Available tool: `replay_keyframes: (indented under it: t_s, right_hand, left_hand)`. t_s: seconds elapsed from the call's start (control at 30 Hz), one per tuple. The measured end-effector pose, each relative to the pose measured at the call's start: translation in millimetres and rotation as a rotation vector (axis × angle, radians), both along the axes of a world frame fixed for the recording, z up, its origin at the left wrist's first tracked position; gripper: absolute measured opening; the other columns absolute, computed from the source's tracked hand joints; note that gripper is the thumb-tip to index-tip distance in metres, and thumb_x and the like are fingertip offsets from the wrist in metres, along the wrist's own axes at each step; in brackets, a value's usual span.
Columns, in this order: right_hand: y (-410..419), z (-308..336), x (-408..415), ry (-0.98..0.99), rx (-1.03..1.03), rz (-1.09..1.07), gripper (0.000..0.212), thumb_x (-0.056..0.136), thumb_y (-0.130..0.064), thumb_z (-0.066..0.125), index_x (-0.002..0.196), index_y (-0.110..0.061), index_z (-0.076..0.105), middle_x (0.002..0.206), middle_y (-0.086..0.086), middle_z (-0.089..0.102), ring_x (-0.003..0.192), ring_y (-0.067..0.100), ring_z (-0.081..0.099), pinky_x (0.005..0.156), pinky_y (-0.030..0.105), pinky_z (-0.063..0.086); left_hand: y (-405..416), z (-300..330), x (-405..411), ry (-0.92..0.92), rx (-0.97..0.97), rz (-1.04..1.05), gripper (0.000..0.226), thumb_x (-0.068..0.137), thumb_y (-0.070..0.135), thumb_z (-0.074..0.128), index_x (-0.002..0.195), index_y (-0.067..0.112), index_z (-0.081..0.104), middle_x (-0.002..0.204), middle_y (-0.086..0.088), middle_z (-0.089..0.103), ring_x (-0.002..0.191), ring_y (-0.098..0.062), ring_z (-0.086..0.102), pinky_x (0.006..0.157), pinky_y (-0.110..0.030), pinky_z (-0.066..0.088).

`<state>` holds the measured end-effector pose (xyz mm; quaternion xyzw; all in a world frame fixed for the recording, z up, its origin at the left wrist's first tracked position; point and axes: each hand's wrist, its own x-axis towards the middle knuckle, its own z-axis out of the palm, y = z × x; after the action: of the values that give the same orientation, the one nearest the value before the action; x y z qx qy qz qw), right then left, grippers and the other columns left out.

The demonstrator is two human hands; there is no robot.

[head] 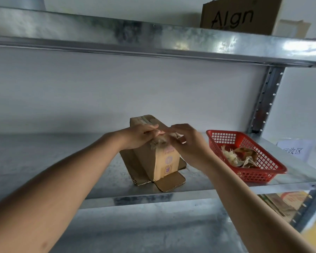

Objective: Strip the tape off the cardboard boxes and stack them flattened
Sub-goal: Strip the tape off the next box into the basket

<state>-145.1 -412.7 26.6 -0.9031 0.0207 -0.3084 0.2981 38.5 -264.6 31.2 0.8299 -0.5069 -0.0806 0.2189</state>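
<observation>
Small cardboard box (160, 157) stands upright on the middle metal shelf (62, 161), approx. centre of view, its bottom flaps splayed flat on the shelf around its base. Both hands meet at the box's top near edge. Left hand (137, 136) comes in from the left, fingers curled, thumb & fingertips pinching a crumpled strip of clear tape (158, 141) right at the top of the box. Right hand (187, 143) sits just beside it, touching, fingers bent over the same wad of tape w/ a bit of it showing between the fingers, so both are grasping tape, not the cardboard itself. Tape bunches directly under the two grips & hangs a little down the box's front face, over the printed marks. Red plastic basket (248, 175) is on the same shelf to the right of the box, near but apart, w/ crumpled tape scraps (239, 157) inside. White paper label (293, 149) lies beyond the basket. On the upper shelf (153, 39), top right, a bigger brown box (239, 17) w/ dark lettering.
</observation>
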Motion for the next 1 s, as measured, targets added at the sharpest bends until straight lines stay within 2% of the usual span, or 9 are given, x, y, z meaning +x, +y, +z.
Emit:
replay_keyframes:
  t_s: [0.13, 0.27, 0.4, 0.53, 0.6, 0.7, 0.8, 0.87, 1.0]
  right_hand:
    - [8.9, 0.2, 1.3, 0.144, -0.303, 0.040, 0.054, 0.092, -0.039, 0.076, 0.142, -0.040, 0.057, 0.121, -0.011, 0.055, 0.086, 0.004, 0.057, 0.077, 0.026, 0.045]
    - [23.4, 7.4, 4.0, 0.086, -0.522, -0.037, 0.029, 0.091, -0.025, 0.078, 0.119, -0.029, 0.073, 0.121, -0.006, 0.060, 0.103, 0.017, 0.062, 0.082, 0.038, 0.056]
    - [33.0, 12.2, 2.1, 0.060, -0.586, -0.039, 0.016, 0.094, -0.013, 0.068, 0.100, -0.025, 0.077, 0.111, -0.004, 0.069, 0.092, 0.020, 0.066, 0.076, 0.041, 0.057]
    - [36.1, 10.6, -3.4, 0.027, -0.461, 0.056, 0.022, 0.090, -0.003, 0.066, 0.088, -0.021, 0.077, 0.093, -0.012, 0.069, 0.077, 0.008, 0.062, 0.071, 0.029, 0.052]
    - [39.2, 8.9, -8.7, -0.001, -0.339, 0.095, 0.019, 0.089, -0.006, 0.072, 0.085, -0.024, 0.077, 0.082, -0.019, 0.066, 0.076, 0.004, 0.061, 0.068, 0.015, 0.047]
    - [33.3, 12.9, -15.6, -0.130, -0.211, 0.079, 0.016, 0.089, -0.013, 0.076, 0.087, -0.029, 0.074, 0.084, -0.021, 0.063, 0.079, 0.002, 0.063, 0.066, 0.011, 0.048]
    - [5.3, 17.0, -21.2, -0.194, -0.116, -0.064, 0.009, 0.094, -0.021, 0.074, 0.096, -0.030, 0.073, 0.101, -0.014, 0.061, 0.077, 0.003, 0.064, 0.065, 0.009, 0.046]
    - [-15.4, 12.6, -23.9, -0.158, -0.079, -0.188, 0.009, 0.096, -0.028, 0.070, 0.103, -0.033, 0.073, 0.112, -0.011, 0.057, 0.074, 0.003, 0.064, 0.064, 0.007, 0.044]
    - [-39.9, -6.2, -28.2, -0.039, -0.020, -0.313, 0.015, 0.099, -0.037, 0.065, 0.111, -0.035, 0.073, 0.125, -0.006, 0.043, 0.080, 0.003, 0.061, 0.073, 0.012, 0.046]
  left_hand:
    - [0.9, 2.6, -0.1, 0.067, 0.010, 0.018, 0.050, 0.111, 0.047, 0.034, 0.159, 0.034, 0.037, 0.168, 0.013, 0.024, 0.156, -0.012, 0.017, 0.127, -0.038, 0.015]
    - [2.2, 3.6, -2.6, 0.048, 0.017, 0.052, 0.055, 0.107, 0.060, 0.032, 0.159, 0.041, 0.033, 0.168, 0.015, 0.024, 0.155, -0.010, 0.021, 0.126, -0.040, 0.019]
    - [4.6, -0.3, -2.2, 0.090, -0.027, 0.102, 0.055, 0.105, 0.060, 0.035, 0.157, 0.045, 0.035, 0.168, 0.014, 0.027, 0.155, -0.012, 0.022, 0.127, -0.042, 0.018]
    - [1.5, -6.1, 0.1, 0.080, -0.054, 0.106, 0.058, 0.105, 0.062, 0.037, 0.158, 0.039, 0.036, 0.167, 0.012, 0.028, 0.155, -0.011, 0.021, 0.127, -0.039, 0.016]
    - [-2.4, -11.6, -0.6, 0.042, -0.116, 0.099, 0.051, 0.109, 0.052, 0.037, 0.157, 0.035, 0.040, 0.165, 0.015, 0.029, 0.153, -0.006, 0.020, 0.125, -0.033, 0.014]
    - [-6.9, -15.4, -4.2, 0.044, -0.177, 0.109, 0.047, 0.110, 0.037, 0.040, 0.156, 0.029, 0.043, 0.165, 0.011, 0.032, 0.155, -0.011, 0.022, 0.128, -0.040, 0.016]
    - [-11.7, -8.3, -6.0, 0.035, -0.110, 0.077, 0.055, 0.100, 0.069, 0.043, 0.148, 0.046, 0.049, 0.168, 0.013, 0.026, 0.156, -0.011, 0.018, 0.128, -0.047, 0.015]
    - [-11.0, -7.4, -9.6, -0.014, -0.022, 0.040, 0.081, 0.080, 0.095, 0.043, 0.151, 0.055, 0.039, 0.170, 0.017, 0.017, 0.157, -0.010, 0.009, 0.126, -0.053, 0.015]
    - [-17.2, -8.8, -21.4, -0.095, 0.011, 0.010, 0.101, 0.067, 0.101, 0.049, 0.155, 0.057, 0.027, 0.170, 0.020, 0.011, 0.158, -0.011, 0.005, 0.124, -0.058, 0.020]
